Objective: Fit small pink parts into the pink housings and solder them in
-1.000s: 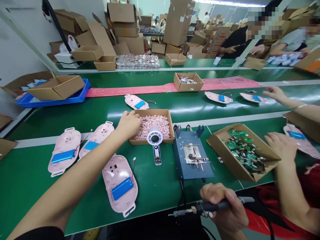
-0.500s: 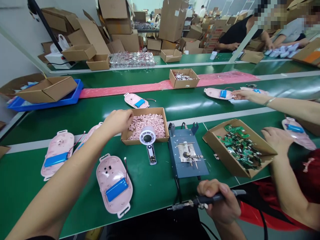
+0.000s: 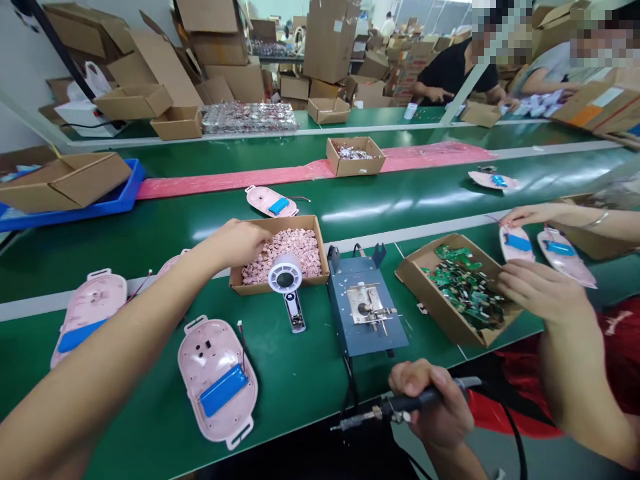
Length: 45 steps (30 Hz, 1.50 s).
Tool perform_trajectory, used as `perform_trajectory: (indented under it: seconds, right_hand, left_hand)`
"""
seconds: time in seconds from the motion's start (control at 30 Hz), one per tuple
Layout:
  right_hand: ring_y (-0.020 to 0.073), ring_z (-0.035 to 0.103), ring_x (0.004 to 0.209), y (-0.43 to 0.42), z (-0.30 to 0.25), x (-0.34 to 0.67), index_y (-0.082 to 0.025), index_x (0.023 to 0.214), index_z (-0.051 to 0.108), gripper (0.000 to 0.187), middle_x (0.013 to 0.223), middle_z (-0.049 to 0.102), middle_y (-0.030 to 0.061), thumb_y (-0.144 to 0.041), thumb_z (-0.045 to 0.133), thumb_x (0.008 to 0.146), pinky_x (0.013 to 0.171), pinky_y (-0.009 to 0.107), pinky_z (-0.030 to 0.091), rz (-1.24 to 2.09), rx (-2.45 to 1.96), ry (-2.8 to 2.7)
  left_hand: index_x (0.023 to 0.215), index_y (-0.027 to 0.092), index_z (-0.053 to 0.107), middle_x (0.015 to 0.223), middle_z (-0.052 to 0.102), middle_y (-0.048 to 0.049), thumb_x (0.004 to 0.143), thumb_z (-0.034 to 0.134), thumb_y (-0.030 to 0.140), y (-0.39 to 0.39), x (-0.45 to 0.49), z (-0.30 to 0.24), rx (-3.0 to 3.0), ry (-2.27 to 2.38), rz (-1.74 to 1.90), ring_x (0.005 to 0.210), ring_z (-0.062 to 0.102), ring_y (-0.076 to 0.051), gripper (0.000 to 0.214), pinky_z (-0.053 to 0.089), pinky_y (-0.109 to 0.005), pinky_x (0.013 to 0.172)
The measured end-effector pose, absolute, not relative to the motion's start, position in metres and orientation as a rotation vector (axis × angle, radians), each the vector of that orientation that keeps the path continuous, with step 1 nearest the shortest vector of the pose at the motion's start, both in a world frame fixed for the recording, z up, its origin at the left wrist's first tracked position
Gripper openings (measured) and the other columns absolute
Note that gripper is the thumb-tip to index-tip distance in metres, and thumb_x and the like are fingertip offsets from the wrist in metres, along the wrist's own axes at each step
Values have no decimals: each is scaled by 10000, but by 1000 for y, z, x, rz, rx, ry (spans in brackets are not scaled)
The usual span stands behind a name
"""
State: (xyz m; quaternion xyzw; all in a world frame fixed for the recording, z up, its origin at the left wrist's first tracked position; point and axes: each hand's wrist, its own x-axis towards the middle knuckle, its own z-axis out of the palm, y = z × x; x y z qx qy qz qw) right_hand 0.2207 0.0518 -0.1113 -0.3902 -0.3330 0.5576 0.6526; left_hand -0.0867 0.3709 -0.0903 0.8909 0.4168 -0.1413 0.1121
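Closed firmly around its black grip, my right hand holds a soldering iron just off the front edge of the green workbench, near the blue soldering station. My left hand sits curled at the rim of a cardboard box of small pink parts, and I can't tell whether it has hold of any. Nearer me lies a pink casing with a blue battery in it.
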Motion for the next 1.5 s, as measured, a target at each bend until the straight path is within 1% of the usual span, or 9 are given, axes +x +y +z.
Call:
perform_trajectory:
  seconds: [0.13,0.2,0.33,0.53,0.67,0.83,1.03,1.27,1.5]
  right_hand:
    - [141,469,508,56,-112,218,-199,805,786,429,464,491,48,-345,454,1033,529,274,408,1261,-884,-756]
    - [143,483,519,59,-110,216,-199,807,787,418,466,496,51,-350,466,1029,536,277,412,1250,-884,-789]
    - [153,464,485,58,-108,221,-224,768,779,428,447,476,57,-381,464,1011,502,292,394,1233,-947,-783]
    - [151,411,438,53,-113,219,-252,726,764,488,399,420,56,-389,402,1024,479,296,342,1289,-1023,-678]
    - [147,423,437,54,-107,212,-246,713,772,438,405,440,59,-419,483,993,486,304,335,1313,-996,-695]
    - [146,424,435,48,-107,211,-237,731,780,454,413,446,60,-399,456,1005,480,297,339,1313,-959,-704]
    - [134,462,475,49,-112,212,-218,773,788,425,480,488,47,-369,474,1017,500,277,378,1307,-906,-727]
    - [147,453,469,55,-112,217,-216,770,783,434,460,469,53,-369,459,1015,494,301,363,1268,-916,-749]
    - [138,420,448,55,-118,223,-222,745,774,468,471,452,55,-375,429,1022,483,302,323,1263,-973,-664]
  left_hand:
    - [1488,204,589,1563,530,-65,1036,363,225,383,-48,-104,2665,1033,-258,1396,516,-233,506,413,-352,1111]
    - [1412,184,647,1497,587,-76,1027,406,219,386,-32,-109,2655,926,-285,1347,552,-217,455,420,-313,1088]
    - [996,190,779,1056,748,-77,953,523,198,382,-44,-97,2613,954,-374,923,676,-217,259,462,-312,791]
    - [959,233,825,1267,733,-22,889,702,344,368,-90,-62,2383,1150,-46,1108,686,-214,180,484,-305,921]
    - [909,209,816,945,777,-28,781,803,401,364,-92,-59,2046,1323,123,843,692,-191,231,486,-313,771]
    - [979,213,808,1004,782,-12,832,757,379,360,-93,-62,2032,1314,21,880,702,-182,227,502,-301,796]
    - [1170,224,789,1242,738,-49,1016,499,329,365,-61,-71,2428,1398,-275,1092,680,-241,345,508,-331,891]
    - [1185,94,755,1161,697,-244,989,462,243,383,-13,-101,2522,1489,-530,1087,670,-409,383,515,-477,886]
    - [1149,94,759,1127,705,-251,969,477,234,388,-12,-111,2461,1507,-604,1031,688,-396,362,517,-441,815]
